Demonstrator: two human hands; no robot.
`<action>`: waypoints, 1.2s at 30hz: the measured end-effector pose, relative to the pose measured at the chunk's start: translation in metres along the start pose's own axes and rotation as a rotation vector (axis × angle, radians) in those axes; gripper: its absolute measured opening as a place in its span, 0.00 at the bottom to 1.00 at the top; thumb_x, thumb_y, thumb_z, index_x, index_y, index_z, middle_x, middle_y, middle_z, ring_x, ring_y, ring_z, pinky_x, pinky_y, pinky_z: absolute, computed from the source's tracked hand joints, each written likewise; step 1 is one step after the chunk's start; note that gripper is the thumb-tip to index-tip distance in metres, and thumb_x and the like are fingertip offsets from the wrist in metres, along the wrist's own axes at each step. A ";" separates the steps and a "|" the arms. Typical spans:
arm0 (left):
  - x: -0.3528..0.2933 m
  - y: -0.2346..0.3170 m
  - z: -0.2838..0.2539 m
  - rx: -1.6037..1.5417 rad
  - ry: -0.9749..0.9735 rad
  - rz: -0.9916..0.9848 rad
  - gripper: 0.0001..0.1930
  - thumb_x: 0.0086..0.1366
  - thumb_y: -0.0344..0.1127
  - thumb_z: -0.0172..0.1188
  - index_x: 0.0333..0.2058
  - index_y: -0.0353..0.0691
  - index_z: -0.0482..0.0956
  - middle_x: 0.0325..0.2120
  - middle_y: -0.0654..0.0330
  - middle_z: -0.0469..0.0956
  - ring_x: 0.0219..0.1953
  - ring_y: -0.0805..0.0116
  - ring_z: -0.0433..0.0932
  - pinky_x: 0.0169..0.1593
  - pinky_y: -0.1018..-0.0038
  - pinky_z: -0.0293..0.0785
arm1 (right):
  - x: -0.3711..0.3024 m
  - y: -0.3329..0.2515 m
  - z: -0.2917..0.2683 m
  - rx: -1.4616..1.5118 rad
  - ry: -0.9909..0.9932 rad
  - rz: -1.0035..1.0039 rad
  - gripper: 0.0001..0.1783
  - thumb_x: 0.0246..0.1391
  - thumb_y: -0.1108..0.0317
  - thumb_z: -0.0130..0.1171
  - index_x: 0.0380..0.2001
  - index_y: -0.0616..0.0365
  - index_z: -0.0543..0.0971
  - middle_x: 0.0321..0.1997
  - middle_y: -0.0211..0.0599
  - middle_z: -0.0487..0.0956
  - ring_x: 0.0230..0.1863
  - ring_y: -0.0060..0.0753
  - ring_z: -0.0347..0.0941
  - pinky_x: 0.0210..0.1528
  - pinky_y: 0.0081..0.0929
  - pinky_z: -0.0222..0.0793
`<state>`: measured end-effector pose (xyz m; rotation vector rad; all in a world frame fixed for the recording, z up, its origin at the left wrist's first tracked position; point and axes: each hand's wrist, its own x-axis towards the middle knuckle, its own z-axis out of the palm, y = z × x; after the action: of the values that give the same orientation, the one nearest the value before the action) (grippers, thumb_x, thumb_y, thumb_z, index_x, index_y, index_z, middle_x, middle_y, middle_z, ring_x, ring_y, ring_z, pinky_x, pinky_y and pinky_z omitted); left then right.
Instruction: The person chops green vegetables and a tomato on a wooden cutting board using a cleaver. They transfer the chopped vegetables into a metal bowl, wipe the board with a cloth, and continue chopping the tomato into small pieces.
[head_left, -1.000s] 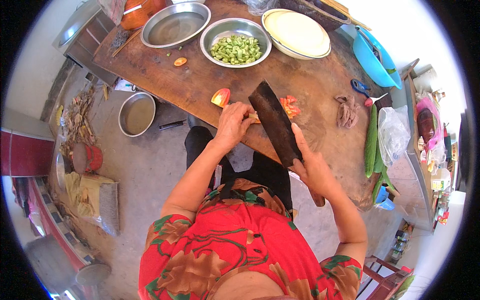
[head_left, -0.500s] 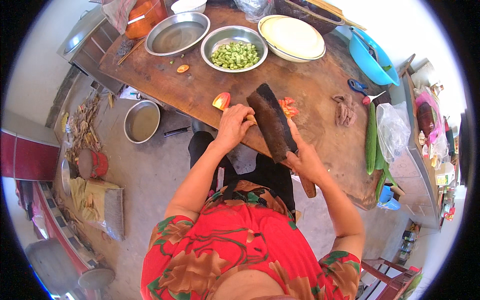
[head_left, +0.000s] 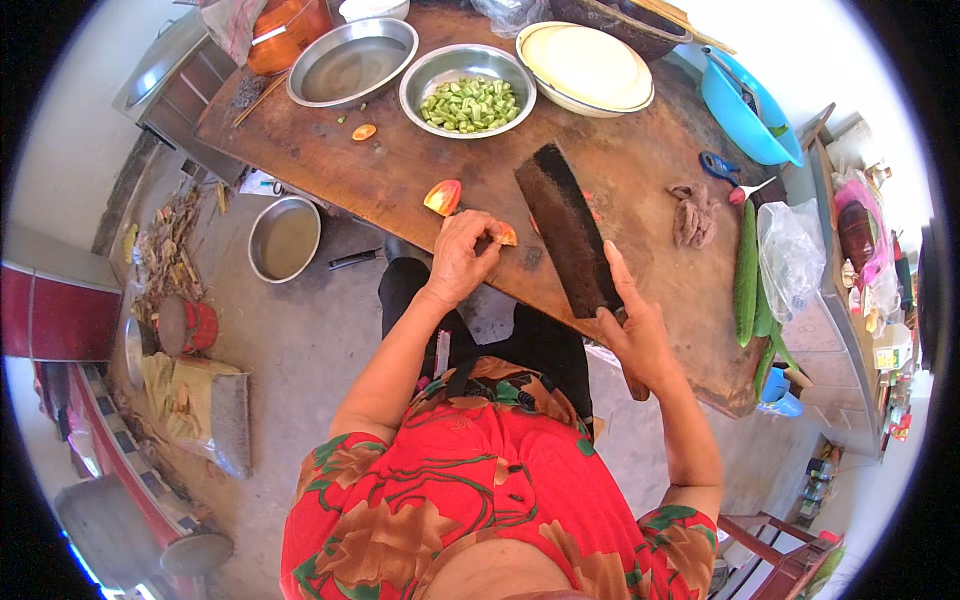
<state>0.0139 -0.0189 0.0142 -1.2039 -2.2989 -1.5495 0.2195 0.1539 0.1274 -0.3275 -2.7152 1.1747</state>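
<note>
My right hand [head_left: 635, 330] grips the handle of a dark, wide-bladed cleaver [head_left: 565, 230], its index finger laid along the blade. At the table's near edge, my left hand [head_left: 465, 255] is closed on a small tomato piece [head_left: 505, 234], whose red-orange end shows past the fingers. Just beyond that hand lies a larger tomato wedge [head_left: 442, 197]. Cut red bits [head_left: 594, 207] show beside the far side of the blade, which hides most of them. The cleaver stands apart from the piece in my left hand.
Along the back of the wooden table [head_left: 400, 160] are a bowl of chopped green vegetable [head_left: 470, 107], a water-filled basin [head_left: 352, 65] and a covered dish [head_left: 585, 70]. Cucumbers [head_left: 746, 280], a crumpled cloth [head_left: 692, 214], scissors [head_left: 717, 168] and a blue basin [head_left: 748, 110] are on the right.
The cleaver and my right hand have shifted to the right, away from my left hand. More of the tomato piece in my left fingers shows; the red bits are now mostly behind the blade.
</note>
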 end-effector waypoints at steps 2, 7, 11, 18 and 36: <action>0.000 0.002 -0.002 -0.009 -0.008 -0.002 0.11 0.51 0.23 0.65 0.32 0.43 0.75 0.29 0.62 0.74 0.33 0.60 0.74 0.43 0.68 0.66 | 0.000 -0.005 -0.002 -0.015 -0.081 0.070 0.48 0.52 0.78 0.53 0.73 0.37 0.48 0.32 0.61 0.79 0.33 0.62 0.77 0.38 0.45 0.72; 0.004 -0.004 0.002 -0.012 0.022 0.034 0.11 0.52 0.23 0.66 0.34 0.41 0.76 0.29 0.61 0.75 0.32 0.62 0.75 0.40 0.68 0.69 | 0.004 -0.008 -0.001 -0.133 -0.164 0.040 0.46 0.52 0.77 0.52 0.72 0.38 0.48 0.35 0.59 0.79 0.36 0.63 0.76 0.38 0.51 0.71; 0.006 -0.005 0.002 0.021 -0.005 0.015 0.10 0.53 0.24 0.65 0.34 0.41 0.76 0.29 0.61 0.75 0.33 0.59 0.75 0.41 0.66 0.68 | 0.008 -0.011 -0.004 -0.218 -0.209 -0.010 0.46 0.51 0.77 0.51 0.72 0.40 0.49 0.38 0.56 0.79 0.36 0.62 0.76 0.38 0.51 0.72; 0.007 -0.005 0.004 0.081 -0.019 0.014 0.10 0.54 0.25 0.64 0.35 0.40 0.76 0.30 0.59 0.76 0.37 0.56 0.74 0.44 0.64 0.66 | 0.011 -0.013 -0.006 -0.304 -0.265 -0.040 0.47 0.50 0.78 0.51 0.72 0.42 0.47 0.38 0.55 0.79 0.35 0.61 0.76 0.37 0.52 0.72; 0.006 -0.014 0.007 0.120 -0.008 0.107 0.08 0.54 0.24 0.61 0.34 0.39 0.76 0.30 0.57 0.73 0.38 0.53 0.73 0.45 0.63 0.65 | 0.044 -0.025 0.006 -0.443 -0.366 -0.027 0.49 0.51 0.77 0.51 0.73 0.41 0.43 0.29 0.57 0.79 0.29 0.63 0.76 0.33 0.56 0.70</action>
<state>0.0031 -0.0118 0.0038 -1.2817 -2.2560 -1.3527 0.1724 0.1447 0.1439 -0.1350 -3.2803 0.6646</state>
